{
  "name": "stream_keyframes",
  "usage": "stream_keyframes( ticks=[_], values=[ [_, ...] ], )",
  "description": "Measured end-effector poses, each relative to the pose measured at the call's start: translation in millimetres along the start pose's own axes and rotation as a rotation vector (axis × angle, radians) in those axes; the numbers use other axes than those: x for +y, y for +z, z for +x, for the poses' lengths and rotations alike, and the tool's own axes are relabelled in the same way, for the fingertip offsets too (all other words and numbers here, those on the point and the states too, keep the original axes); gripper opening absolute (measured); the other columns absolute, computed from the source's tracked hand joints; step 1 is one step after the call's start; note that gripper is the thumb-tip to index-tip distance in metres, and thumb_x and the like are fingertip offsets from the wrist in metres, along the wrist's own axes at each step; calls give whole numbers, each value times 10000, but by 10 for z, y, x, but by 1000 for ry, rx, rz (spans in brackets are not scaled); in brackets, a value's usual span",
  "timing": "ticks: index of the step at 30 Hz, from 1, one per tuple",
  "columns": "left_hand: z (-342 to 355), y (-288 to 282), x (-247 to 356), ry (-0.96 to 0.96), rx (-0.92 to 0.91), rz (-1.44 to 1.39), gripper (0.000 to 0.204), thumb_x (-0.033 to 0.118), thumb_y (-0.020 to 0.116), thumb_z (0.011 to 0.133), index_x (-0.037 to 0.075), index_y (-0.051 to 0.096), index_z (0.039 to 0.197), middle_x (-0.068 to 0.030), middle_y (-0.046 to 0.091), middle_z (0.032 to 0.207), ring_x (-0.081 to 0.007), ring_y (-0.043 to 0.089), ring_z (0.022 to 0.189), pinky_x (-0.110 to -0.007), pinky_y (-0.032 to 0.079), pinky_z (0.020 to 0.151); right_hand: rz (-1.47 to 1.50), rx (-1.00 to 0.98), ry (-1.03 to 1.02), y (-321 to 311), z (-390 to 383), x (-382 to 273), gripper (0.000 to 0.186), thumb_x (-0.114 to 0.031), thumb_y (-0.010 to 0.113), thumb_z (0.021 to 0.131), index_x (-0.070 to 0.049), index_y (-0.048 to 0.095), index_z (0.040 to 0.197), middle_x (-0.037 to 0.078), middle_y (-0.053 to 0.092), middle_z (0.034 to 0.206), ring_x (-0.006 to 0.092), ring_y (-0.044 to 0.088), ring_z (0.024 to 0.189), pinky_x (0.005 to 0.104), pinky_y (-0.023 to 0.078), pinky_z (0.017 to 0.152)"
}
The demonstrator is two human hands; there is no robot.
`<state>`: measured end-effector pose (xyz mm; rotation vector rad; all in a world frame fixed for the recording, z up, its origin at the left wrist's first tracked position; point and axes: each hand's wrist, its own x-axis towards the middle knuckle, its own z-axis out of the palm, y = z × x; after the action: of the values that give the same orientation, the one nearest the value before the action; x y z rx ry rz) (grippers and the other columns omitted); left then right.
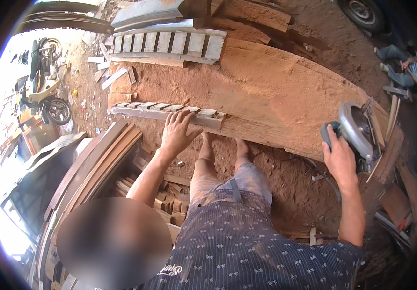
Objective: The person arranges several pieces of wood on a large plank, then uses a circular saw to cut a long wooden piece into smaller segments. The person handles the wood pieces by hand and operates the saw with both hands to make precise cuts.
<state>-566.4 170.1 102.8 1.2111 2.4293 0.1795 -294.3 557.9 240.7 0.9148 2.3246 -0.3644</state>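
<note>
A narrow wooden beam (143,113) with short blocks along its top lies on the near edge of a sawdust-covered bench (266,104). My left hand (175,131) grips it near its right end, the fingers hooked over the blocks and the thumb apart on the near side. At the right end of the bench is a circular saw (351,123) with a rounded metal guard. My right hand (339,157) is closed around the saw's dark handle, index finger stretched forward. The palm hides part of the handle.
A wider slatted wooden piece (169,43) lies at the bench's far left. Stacked curved boards (80,181) stand at my left, with a motorcycle (49,87) beyond. A cable (327,179) hangs below the saw. Another person (404,67) sits at the far right, near a wheel (363,12).
</note>
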Motion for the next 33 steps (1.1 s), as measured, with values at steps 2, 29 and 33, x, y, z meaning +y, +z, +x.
stream_keyframes(
  ticks=[2,29,33],
  values=[
    [111,-79,104,-37,-14,-6,563,435,706,906,100,582,1340,-135,559,1344,-360,480,1290,-483,329,1128,-47,-95,43,485,233,181,605,-253,607,982,-39,411,1513,363,583,1253,477,633,1097,503,550,911],
    [836,-144,-46,-233,-465,-86,324,362,656,941,121,765,1128,-181,668,1217,-330,564,1231,-438,412,1085,-100,226,-133,2043,607,37,562,72,551,806,125,509,1364,342,599,1271,478,566,1218,556,396,1074],
    [626,-136,42,-274,-379,-76,342,355,599,984,103,745,1163,-193,581,1354,-370,478,1305,-481,350,1127,-144,245,-151,2026,582,29,520,60,560,808,126,556,1324,322,640,1225,443,623,1165,525,454,1035]
  ],
)
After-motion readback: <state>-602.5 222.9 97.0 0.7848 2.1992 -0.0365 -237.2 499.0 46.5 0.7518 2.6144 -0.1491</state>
